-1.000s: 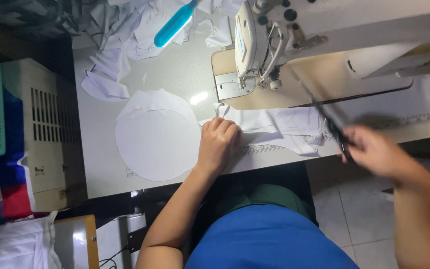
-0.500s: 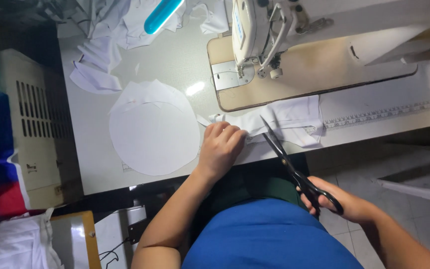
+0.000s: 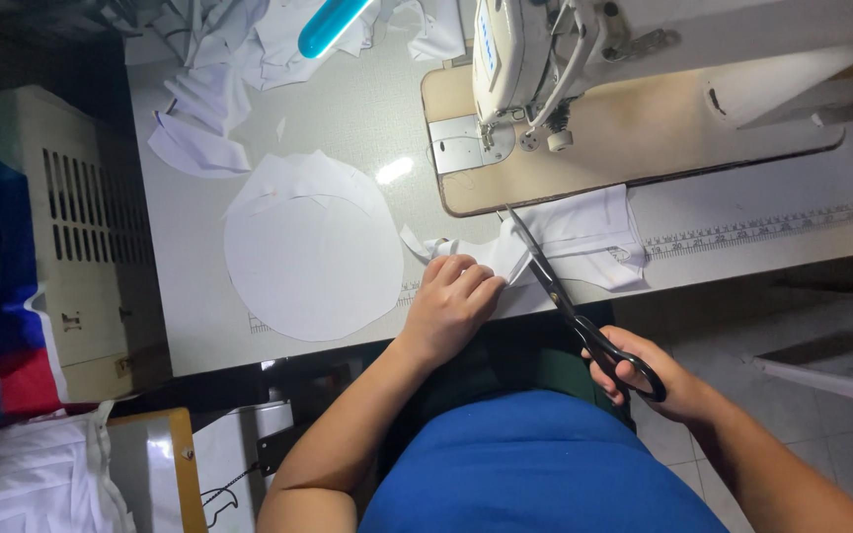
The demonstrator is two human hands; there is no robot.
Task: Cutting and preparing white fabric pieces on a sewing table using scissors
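White fabric piece (image 3: 584, 237) is lying at table (image 3: 367, 109) front edge, 6 o'clock of sewing machine (image 3: 525, 49). Left hand (image 3: 451, 306) is pressing it flat, open-palmed. Right hand (image 3: 654, 380) is gripping black scissors (image 3: 570, 296), blades on fabric. Round white cutouts (image 3: 313, 257) sitting at 9 o'clock.

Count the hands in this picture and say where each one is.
2. The left hand presses on the white fabric at the table edge; the right hand holds black scissors below it.

Dark metal scissors (image 3: 565, 301) with glossy black plastic handles are showing against soft, matt white cloth (image 3: 584, 237). The pale smooth tabletop (image 3: 367, 118) is gleaming under the light; round white pieces (image 3: 313, 262) are looking paper-flat and matt.
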